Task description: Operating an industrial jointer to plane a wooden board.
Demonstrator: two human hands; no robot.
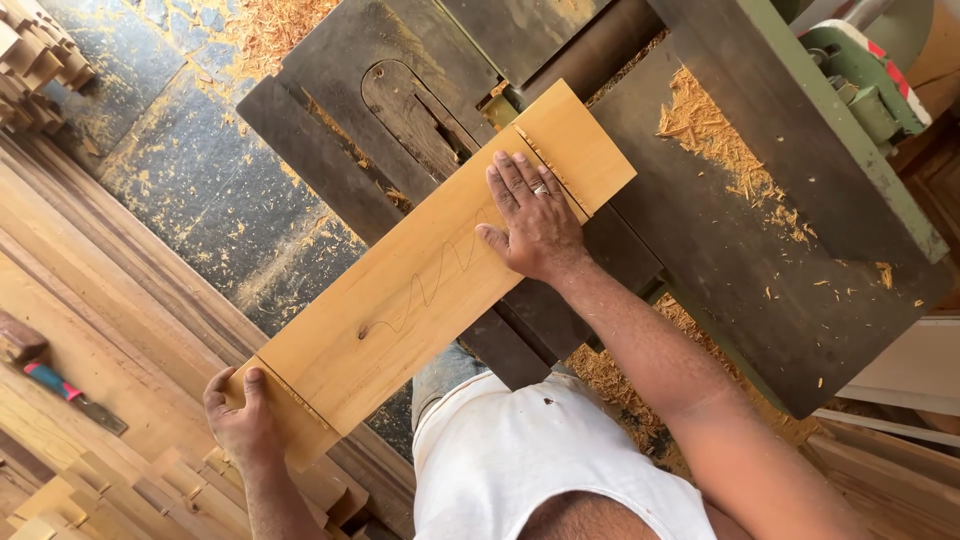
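A long pale wooden board lies diagonally across the dark metal table of a woodworking machine. A wavy pencil line runs along its face. My right hand presses flat on the board near its far end, fingers spread, a ring on one finger. My left hand grips the near end of the board, thumb on top, where it overhangs the machine table. The board's far end sits over the slot in the machine table.
Wood shavings lie on the machine table and on the dark stone floor. Stacked planks run along the left. A chisel-like tool with a red and blue handle rests there. Small wood blocks pile at top left.
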